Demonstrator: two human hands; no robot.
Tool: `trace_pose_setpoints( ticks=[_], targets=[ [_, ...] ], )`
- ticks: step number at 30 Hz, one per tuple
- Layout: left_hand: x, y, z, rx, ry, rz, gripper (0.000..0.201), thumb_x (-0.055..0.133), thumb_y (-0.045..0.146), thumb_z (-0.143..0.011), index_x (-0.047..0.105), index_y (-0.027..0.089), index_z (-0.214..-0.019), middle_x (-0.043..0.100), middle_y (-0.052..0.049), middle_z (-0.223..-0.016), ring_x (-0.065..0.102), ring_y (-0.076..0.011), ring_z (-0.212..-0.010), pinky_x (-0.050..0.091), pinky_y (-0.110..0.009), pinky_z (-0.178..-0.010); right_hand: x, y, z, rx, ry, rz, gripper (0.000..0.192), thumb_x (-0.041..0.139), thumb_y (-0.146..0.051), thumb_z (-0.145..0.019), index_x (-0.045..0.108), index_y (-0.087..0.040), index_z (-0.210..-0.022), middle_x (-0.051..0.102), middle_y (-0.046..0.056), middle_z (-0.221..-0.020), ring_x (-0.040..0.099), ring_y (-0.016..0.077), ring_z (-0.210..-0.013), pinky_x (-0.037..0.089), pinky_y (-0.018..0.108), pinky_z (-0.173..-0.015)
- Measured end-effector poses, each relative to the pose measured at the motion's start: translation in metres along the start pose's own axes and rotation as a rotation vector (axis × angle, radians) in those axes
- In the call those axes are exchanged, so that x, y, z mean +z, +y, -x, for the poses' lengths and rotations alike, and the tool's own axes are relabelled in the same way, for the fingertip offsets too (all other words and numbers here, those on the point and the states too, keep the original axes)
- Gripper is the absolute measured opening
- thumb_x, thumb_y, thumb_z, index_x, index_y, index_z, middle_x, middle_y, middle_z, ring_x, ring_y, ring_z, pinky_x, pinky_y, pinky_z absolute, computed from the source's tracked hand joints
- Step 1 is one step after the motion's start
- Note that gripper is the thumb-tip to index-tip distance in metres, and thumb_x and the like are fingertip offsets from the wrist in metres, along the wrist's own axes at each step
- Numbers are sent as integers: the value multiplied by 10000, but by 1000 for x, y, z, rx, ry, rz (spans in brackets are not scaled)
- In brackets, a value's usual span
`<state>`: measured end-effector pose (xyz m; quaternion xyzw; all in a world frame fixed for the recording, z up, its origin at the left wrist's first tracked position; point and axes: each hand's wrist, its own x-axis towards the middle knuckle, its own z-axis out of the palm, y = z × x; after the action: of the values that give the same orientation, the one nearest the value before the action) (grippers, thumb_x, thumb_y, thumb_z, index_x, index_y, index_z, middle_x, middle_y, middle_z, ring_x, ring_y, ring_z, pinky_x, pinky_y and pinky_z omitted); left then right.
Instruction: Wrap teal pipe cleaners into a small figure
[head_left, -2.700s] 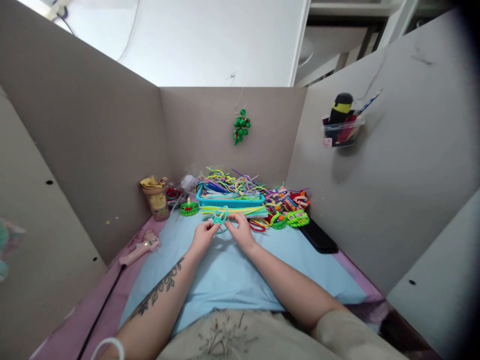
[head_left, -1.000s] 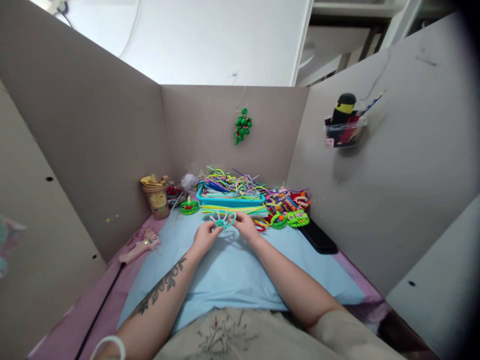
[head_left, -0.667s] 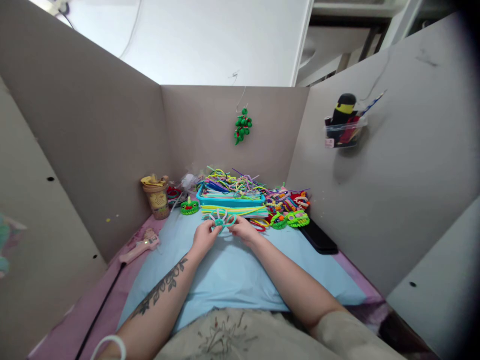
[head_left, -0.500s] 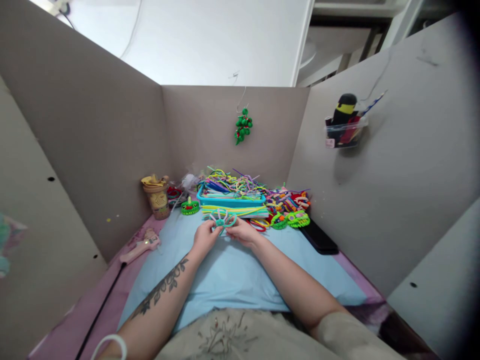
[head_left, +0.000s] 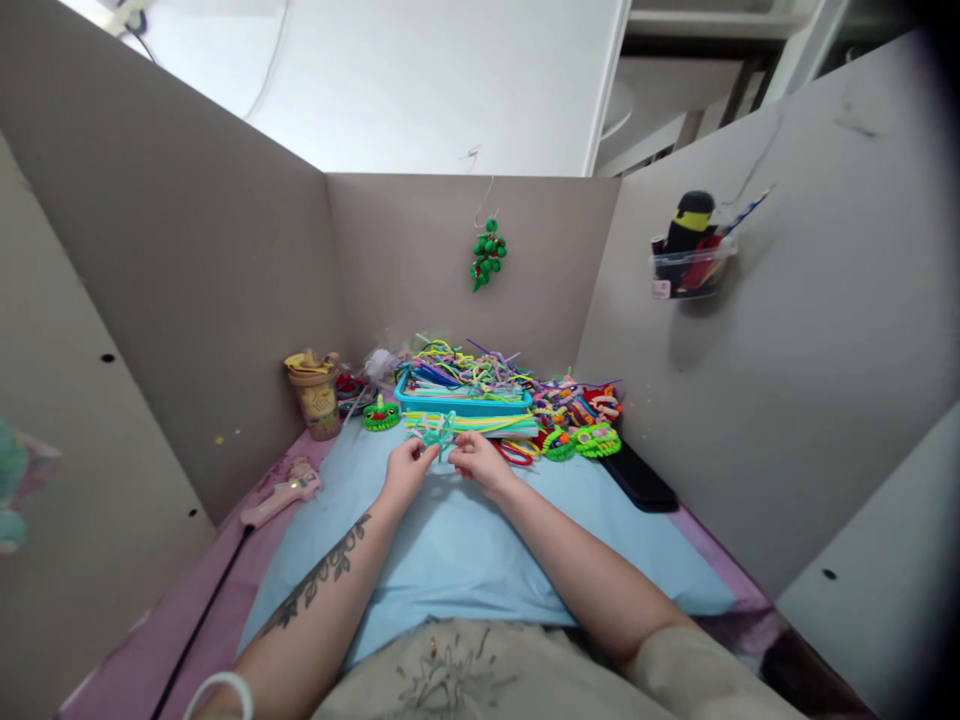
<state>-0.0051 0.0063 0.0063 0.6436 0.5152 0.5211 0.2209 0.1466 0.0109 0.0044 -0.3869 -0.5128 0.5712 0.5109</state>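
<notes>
In the head view, the left hand point(head_left: 406, 470) and right hand point(head_left: 478, 464) both pinch a small teal looped pipe-cleaner figure point(head_left: 437, 433) above the light blue mat point(head_left: 465, 560), just before the blue plastic tray point(head_left: 463, 404) heaped with coloured pipe cleaners.

1. The teal piece point(head_left: 437, 434) between the left hand point(head_left: 403, 472) and right hand point(head_left: 480, 466) is too small to make out its form; the fingertips cover its near part.
2. The tray point(head_left: 463, 404) is mostly buried under pipe cleaners point(head_left: 461, 365); only its near wall shows.
3. The craft heap point(head_left: 574, 412) right of it is a blur of colours, pieces not separable.
4. The black slab point(head_left: 637, 476) at the right wall is unidentifiable.
5. A teal object point(head_left: 13, 490) is cut off by the left edge.
6. The bracelet point(head_left: 217, 690) runs off the near edge.
</notes>
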Motion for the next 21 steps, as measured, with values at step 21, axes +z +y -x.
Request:
trace_pose_setpoints(
  ticks=[21],
  targets=[
    [-2, 0, -5, -305, 29, 738, 368, 718, 459, -583, 538, 143, -637, 410, 64, -532, 269, -41, -453, 204, -205, -440, 4, -6, 15, -158, -437, 613, 144, 603, -244, -651, 494, -170, -592, 443, -74, -500, 376, 58, -469, 290, 178, -451]
  ],
)
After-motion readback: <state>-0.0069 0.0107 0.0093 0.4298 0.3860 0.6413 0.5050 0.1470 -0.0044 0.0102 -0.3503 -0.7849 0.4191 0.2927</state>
